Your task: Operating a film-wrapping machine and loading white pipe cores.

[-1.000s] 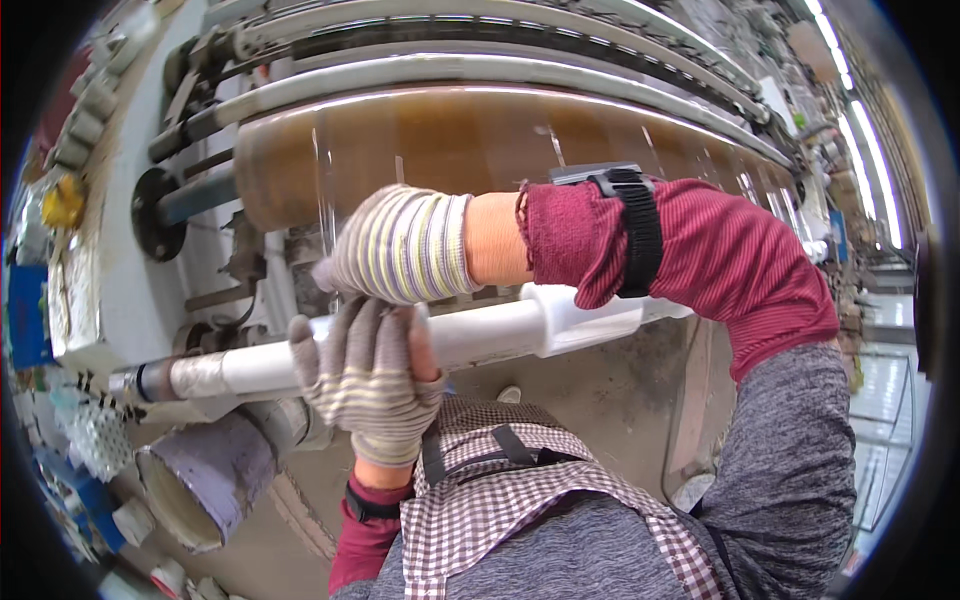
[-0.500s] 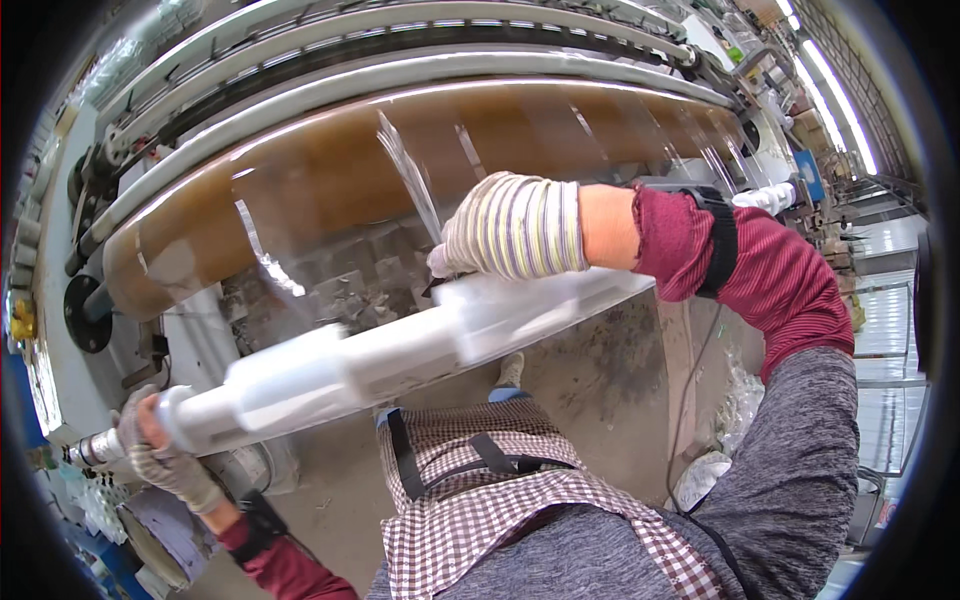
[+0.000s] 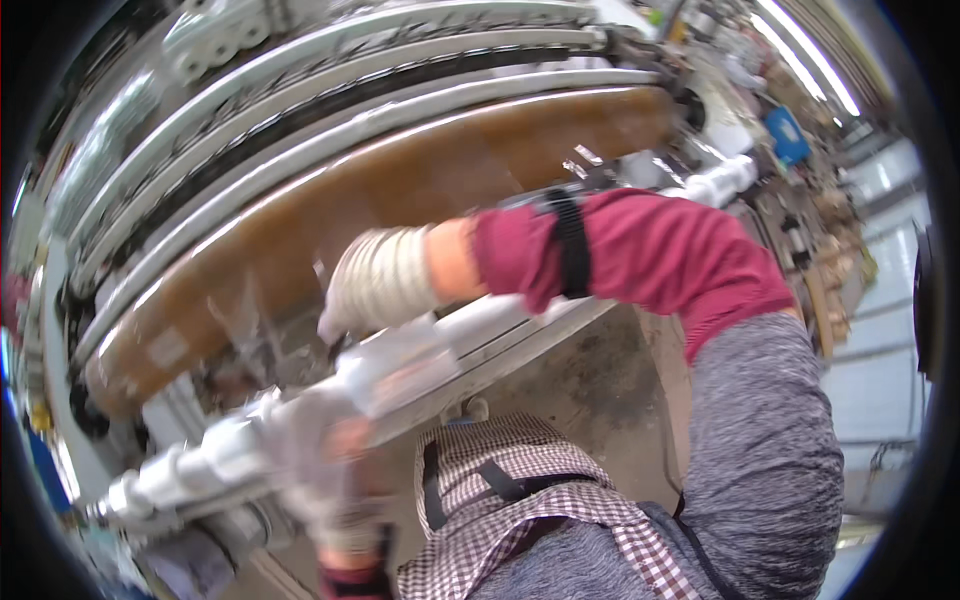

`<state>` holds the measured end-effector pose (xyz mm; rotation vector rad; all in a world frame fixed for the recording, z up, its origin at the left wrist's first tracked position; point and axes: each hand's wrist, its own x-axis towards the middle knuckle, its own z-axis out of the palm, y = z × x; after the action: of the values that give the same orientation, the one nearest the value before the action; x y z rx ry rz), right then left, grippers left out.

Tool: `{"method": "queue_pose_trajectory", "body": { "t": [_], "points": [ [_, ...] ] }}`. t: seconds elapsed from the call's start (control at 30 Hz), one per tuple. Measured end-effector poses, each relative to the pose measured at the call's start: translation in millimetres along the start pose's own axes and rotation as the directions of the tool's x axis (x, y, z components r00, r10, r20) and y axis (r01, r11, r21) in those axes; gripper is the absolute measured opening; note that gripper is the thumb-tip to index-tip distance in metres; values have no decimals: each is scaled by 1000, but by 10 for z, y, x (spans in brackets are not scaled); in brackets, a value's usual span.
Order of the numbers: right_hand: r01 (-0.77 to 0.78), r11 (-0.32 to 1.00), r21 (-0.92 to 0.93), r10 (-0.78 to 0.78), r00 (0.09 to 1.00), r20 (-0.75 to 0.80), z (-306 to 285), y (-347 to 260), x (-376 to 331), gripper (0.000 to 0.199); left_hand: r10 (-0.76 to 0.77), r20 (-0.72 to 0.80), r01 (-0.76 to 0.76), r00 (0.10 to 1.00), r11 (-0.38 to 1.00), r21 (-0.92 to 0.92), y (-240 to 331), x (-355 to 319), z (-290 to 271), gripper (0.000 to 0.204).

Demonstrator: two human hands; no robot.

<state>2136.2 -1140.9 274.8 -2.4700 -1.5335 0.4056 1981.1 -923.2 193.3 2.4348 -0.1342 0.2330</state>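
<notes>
A long shaft carrying several white film rolls [image 3: 395, 365] slants across in front of me, from the lower left to the upper right. Over its middle, my right hand [image 3: 385, 280], in a striped knit glove, is closed, fingers pointing down. Something small and dark shows at its fingertips; I cannot make out what it is. Close against the rolls at the left is my left hand [image 3: 330, 460], gloved and smeared by motion, so its fingers are unclear. Beyond both hands lies a wide brown roller [image 3: 400, 175], with strips of clear film [image 3: 240, 320] on its near side.
White machine bars [image 3: 380, 120] run behind the brown roller. A pale rail [image 3: 510, 370] lies along the near side of the rolls. White tubes [image 3: 215, 45] are stacked at the far left, and a blue object [image 3: 787, 135] stands at the right. Below is the stained floor [image 3: 590, 390].
My left hand has moved from the shaft's left end toward its middle. My right hand has shifted left along the rolls. The whole view has also turned.
</notes>
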Motion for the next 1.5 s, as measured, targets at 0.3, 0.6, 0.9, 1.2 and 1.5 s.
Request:
{"method": "queue_pose_trajectory", "body": {
  "t": [0.3,0.6,0.9,1.2,1.5],
  "points": [
    [-24,962,-273,123,928,350,-7,865,-1424,19,390,-175,-274,904,843,462,1274,455,940,31],
    [26,993,-119,15,942,334,-12,1749,-3162,25,-39,-669,15,742,999,-41,768,242,1189,34],
    [-27,985,-169,82,940,331,-62,2776,-5316,17,-175,-652,308,738,946,95,402,65,821,35],
    [-210,920,-332,340,848,406,-4,3351,-6795,25,-295,-693,462,658,885,62,652,89,937,37],
    [-504,794,-341,594,762,257,342,3098,-7417,28,-91,-742,421,664,866,270,1305,218,1064,29]
  ]
}}
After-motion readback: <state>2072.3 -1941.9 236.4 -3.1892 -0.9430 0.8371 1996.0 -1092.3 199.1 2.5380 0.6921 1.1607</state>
